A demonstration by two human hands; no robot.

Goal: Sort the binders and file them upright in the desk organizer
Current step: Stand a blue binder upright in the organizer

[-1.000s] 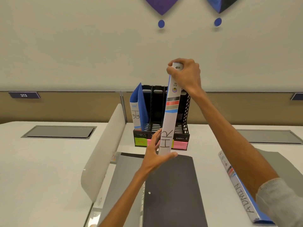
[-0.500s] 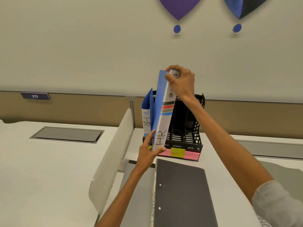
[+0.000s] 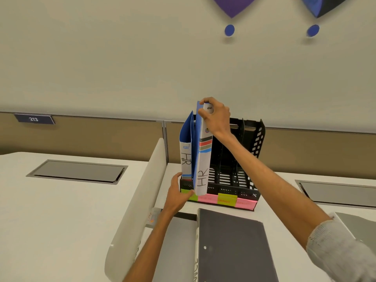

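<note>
Fingers (image 3: 189, 193) of the left hand (image 3: 178, 192) press together at the foot of the held HR binder (image 3: 203, 159), right on the desk organizer (image 3: 244, 188) lip!
Up top, the right hand (image 3: 216, 118) pinches the spine; best kept vertical and eased down beside the filed HR binder (image 3: 186, 159).

The white spine of the nearer binder (image 3: 204, 159) is striped red, grey and blue; the black organizer (image 3: 257, 137) is edged with green and pink.
</note>
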